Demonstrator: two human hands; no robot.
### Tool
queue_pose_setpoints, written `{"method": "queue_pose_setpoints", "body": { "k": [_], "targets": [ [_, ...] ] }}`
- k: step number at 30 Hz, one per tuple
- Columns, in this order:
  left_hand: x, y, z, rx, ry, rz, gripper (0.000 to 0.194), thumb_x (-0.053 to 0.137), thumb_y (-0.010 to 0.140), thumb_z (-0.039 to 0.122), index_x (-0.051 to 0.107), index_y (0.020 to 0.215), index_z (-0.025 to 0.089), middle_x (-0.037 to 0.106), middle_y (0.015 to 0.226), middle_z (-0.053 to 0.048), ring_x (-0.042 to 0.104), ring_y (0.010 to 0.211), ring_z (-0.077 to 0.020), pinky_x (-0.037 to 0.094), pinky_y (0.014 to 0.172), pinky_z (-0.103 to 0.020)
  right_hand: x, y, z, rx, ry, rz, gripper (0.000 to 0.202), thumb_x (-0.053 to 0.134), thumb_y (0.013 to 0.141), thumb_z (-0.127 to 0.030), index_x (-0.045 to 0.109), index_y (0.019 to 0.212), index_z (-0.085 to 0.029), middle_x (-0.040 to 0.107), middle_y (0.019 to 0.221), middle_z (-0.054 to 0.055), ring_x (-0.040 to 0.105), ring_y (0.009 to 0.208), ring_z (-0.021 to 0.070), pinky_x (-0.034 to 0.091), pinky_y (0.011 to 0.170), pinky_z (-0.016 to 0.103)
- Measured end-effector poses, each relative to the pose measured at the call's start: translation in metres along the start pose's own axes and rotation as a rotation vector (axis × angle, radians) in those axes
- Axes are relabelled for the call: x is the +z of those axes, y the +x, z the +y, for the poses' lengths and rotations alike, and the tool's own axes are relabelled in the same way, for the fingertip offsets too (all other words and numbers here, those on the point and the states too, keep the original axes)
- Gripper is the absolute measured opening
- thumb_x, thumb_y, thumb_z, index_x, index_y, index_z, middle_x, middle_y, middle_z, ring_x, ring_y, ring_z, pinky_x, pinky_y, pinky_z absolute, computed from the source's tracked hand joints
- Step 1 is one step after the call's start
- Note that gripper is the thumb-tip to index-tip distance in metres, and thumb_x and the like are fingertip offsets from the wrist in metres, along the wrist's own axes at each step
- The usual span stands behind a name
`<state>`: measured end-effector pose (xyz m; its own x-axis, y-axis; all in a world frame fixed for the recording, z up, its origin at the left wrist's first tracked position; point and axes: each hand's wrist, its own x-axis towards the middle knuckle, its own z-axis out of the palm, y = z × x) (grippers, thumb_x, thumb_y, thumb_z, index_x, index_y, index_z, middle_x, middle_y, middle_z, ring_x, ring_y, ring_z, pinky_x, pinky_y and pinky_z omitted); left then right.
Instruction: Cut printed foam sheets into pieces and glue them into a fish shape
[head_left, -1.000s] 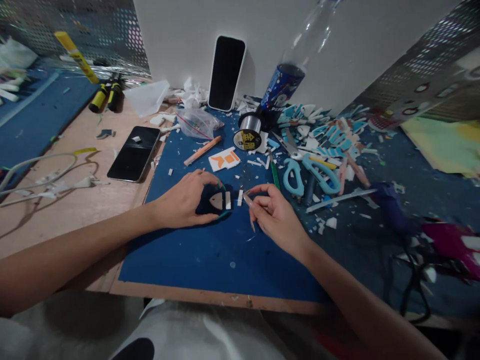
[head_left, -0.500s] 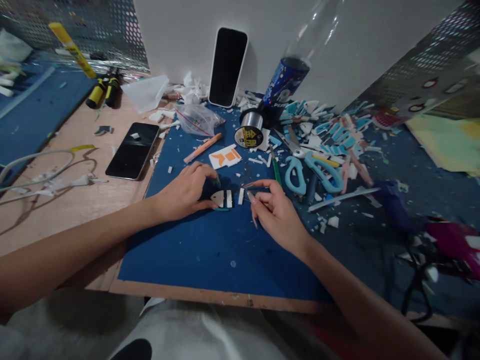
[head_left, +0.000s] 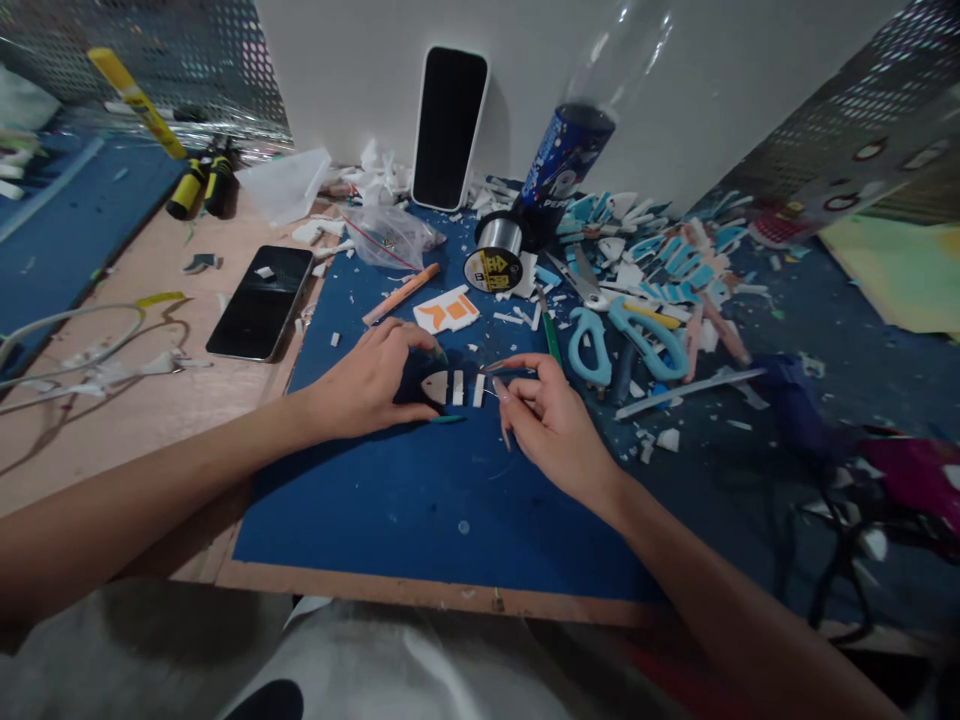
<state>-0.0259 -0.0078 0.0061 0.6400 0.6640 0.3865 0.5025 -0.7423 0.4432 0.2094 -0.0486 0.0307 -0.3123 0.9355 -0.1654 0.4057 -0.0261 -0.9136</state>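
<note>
On the blue mat (head_left: 450, 500) lies a small white rounded piece (head_left: 434, 387) with a dark dot. My left hand (head_left: 379, 385) rests around its left side, thumb and fingers apart, with nothing held between them. Two narrow white strips stand in a row to the right of that piece, the nearer one (head_left: 458, 388) and the farther one (head_left: 478, 390). My right hand (head_left: 536, 405) is just right of the strips, thumb and forefinger pinched on a thin wire (head_left: 491, 392) that reaches toward the farther strip.
Behind the hands lie an orange-and-white piece (head_left: 447, 311), a wire spool (head_left: 496, 262) and a green-handled tool (head_left: 551, 335). Blue scissors (head_left: 649, 340) and scraps lie right. A phone (head_left: 262, 303) lies left; another (head_left: 450, 130) leans upright beside a bottle (head_left: 566, 160).
The farther strip stands slightly closer to the nearer one. My left fingers have opened a little around the rounded piece. The whole view has shifted slightly.
</note>
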Motion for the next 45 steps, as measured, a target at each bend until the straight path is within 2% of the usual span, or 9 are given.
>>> {"method": "queue_pose_setpoints", "body": {
  "k": [6, 10, 32, 45],
  "targets": [
    [-0.0025, 0.0048, 0.0105, 0.02, -0.055, -0.033, 0.052, 0.069, 0.077, 0.032, 0.038, 0.115, 0.015, 0.057, 0.115, -0.017, 0.053, 0.11, -0.0307, 0.049, 0.087, -0.047, -0.0009, -0.0003, -0.0008, 0.008, 0.016, 0.004, 0.018, 0.04, 0.096, -0.032, 0.036, 0.109, -0.02, 0.049, 0.055, -0.01, 0.041, 0.038, 0.0065, 0.034, 0.042, 0.023],
    [-0.0024, 0.0054, 0.0104, 0.03, -0.079, -0.024, 0.05, 0.068, 0.077, 0.029, 0.037, 0.114, 0.016, 0.058, 0.113, -0.017, 0.054, 0.108, -0.0296, 0.049, 0.086, -0.047, -0.0015, -0.0008, -0.0042, 0.021, -0.015, 0.022, 0.019, 0.042, 0.095, -0.03, 0.036, 0.108, -0.018, 0.051, 0.055, -0.009, 0.042, 0.037, 0.0067, 0.035, 0.043, 0.024],
    [-0.0009, 0.0066, 0.0078, 0.046, -0.085, -0.06, 0.049, 0.068, 0.08, 0.029, 0.034, 0.114, 0.017, 0.057, 0.113, -0.017, 0.053, 0.108, -0.03, 0.049, 0.084, -0.047, -0.0045, -0.0017, -0.0025, 0.058, -0.011, 0.013, 0.017, 0.041, 0.095, -0.027, 0.034, 0.109, -0.019, 0.051, 0.055, -0.009, 0.042, 0.032, 0.0063, 0.037, 0.035, 0.021],
    [-0.0002, 0.0059, 0.0067, 0.035, -0.072, -0.055, 0.048, 0.066, 0.081, 0.032, 0.038, 0.116, 0.017, 0.056, 0.113, -0.017, 0.053, 0.109, -0.0292, 0.049, 0.087, -0.047, -0.005, -0.0011, -0.0048, 0.096, -0.058, 0.028, 0.02, 0.042, 0.094, -0.027, 0.035, 0.11, -0.019, 0.051, 0.055, -0.008, 0.046, 0.035, 0.008, 0.04, 0.037, 0.021]
  ]
}}
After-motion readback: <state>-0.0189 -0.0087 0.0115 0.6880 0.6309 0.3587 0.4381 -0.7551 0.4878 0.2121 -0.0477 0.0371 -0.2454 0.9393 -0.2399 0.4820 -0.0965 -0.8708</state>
